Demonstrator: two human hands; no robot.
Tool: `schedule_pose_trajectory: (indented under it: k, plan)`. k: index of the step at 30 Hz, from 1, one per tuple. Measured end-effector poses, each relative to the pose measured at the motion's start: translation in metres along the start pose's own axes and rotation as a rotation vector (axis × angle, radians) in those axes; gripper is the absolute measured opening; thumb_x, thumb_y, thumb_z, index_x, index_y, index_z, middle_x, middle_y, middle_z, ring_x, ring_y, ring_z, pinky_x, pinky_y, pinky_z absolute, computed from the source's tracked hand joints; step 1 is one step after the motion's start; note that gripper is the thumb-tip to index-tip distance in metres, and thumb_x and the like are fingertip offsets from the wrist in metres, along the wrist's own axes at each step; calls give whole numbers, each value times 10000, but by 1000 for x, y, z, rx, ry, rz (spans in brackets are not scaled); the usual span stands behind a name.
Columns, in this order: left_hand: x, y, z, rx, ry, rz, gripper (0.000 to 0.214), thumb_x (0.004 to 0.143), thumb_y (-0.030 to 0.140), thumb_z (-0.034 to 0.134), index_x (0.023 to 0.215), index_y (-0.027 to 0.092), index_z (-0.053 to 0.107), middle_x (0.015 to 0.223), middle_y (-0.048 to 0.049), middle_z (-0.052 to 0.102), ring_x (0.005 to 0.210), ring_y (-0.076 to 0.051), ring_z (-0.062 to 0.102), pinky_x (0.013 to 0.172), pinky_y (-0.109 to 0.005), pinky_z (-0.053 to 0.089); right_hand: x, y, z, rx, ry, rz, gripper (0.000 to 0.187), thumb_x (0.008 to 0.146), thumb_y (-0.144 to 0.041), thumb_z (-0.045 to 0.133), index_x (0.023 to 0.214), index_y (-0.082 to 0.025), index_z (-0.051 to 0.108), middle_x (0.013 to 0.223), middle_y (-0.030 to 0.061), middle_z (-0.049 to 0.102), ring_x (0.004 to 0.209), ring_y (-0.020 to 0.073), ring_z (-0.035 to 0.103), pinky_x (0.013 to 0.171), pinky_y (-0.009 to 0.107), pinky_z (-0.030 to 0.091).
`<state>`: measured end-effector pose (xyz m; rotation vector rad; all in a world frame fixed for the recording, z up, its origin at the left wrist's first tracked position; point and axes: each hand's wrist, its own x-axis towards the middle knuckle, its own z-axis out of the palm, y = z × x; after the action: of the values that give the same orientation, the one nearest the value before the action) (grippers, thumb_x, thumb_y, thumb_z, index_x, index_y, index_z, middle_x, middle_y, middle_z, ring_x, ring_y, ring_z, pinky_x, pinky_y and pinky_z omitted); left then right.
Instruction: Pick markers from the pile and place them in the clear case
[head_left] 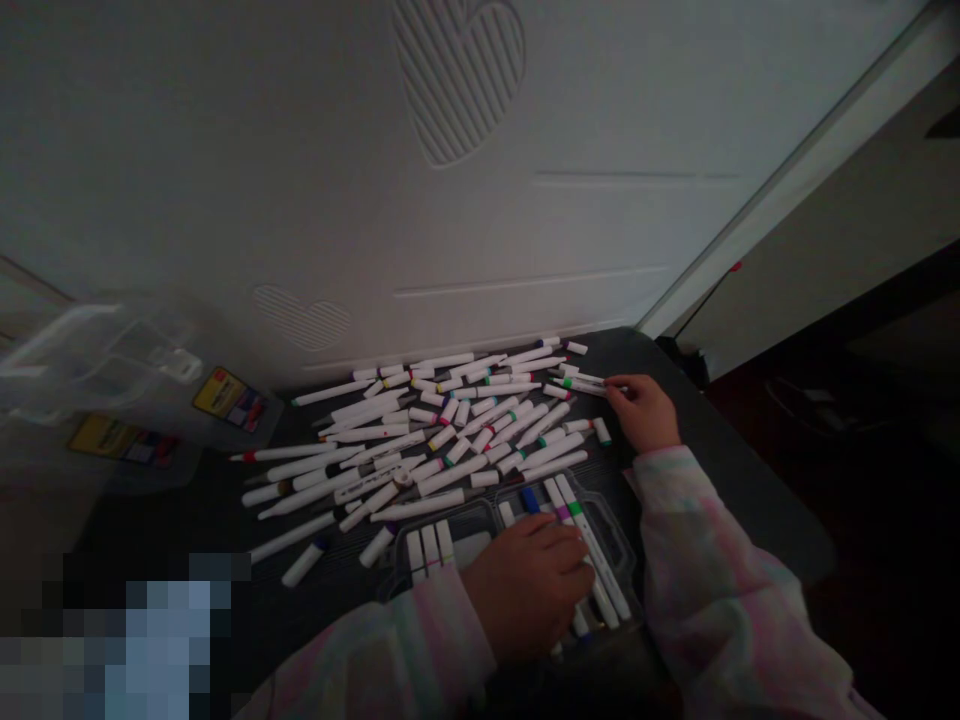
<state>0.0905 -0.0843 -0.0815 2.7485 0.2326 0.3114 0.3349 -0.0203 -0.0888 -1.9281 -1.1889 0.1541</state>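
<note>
My right hand (645, 412) pinches the end of a white marker (583, 384) with a green band, at the right side of a loose heap of white markers (450, 430). My left hand (529, 588) lies palm down over a clear plastic case (611, 510), its fingers draped across the markers inside. Beside those fingers, white markers with purple and green bands (592, 545) lie side by side in the case's right part. Several more marker tops (430, 547) show in its left part. What lies beneath my left palm is hidden.
Everything rests on a dark tabletop (750, 530), its rounded edge at the right. A white panel with embossed hearts (465, 230) rises behind the heap. Clear plastic cases with yellow labels (229, 400) stand at the left. The lower left corner is pixelated.
</note>
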Motion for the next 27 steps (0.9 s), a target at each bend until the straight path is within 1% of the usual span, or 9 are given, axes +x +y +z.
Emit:
schedule_pose_trajectory:
  k: [3,7,12,18,23,27]
  plan:
    - [1,1,-2,4,-7,-10,232,768,224,477,991,165,499,1072,-31,551,1086,-152,436,969,-323,306,-1,3,5,-114,-79,-62,165,622,-243,517,703,-159,634,774,67,582,746,194,514,767,360,384]
    - [1,1,-1,9,-5,-7,222,770,218,472,983,161,502,1060,-39,555,1073,-154,447,963,-325,309,-3,5,11,-220,-118,-121,215,651,-241,492,772,-151,646,822,81,594,793,210,522,792,369,383]
    - [1,0,2,3,21,4,220,764,212,471,975,161,506,1063,-43,554,1077,-168,443,960,-333,303,-4,6,13,-280,-132,-164,246,674,-243,478,811,-134,651,837,92,603,804,210,534,787,354,397]
    - [0,0,0,-8,22,3,221,773,214,461,980,154,508,1060,-44,558,1065,-169,448,954,-328,303,-4,4,13,-313,-132,-175,252,680,-226,486,833,-122,656,851,98,608,823,211,543,796,346,402]
    - [1,0,0,-1,47,13,237,809,204,406,1022,167,504,1057,-40,558,1053,-167,454,941,-322,308,-5,2,12,-330,-144,-189,245,686,-216,489,838,-125,659,844,93,612,826,208,550,794,339,408]
    - [0,0,0,21,64,6,233,823,209,381,1013,176,511,1060,-37,553,1047,-166,455,936,-318,308,-5,1,12,-344,-143,-199,240,686,-204,493,839,-121,658,843,93,615,829,204,547,804,334,402]
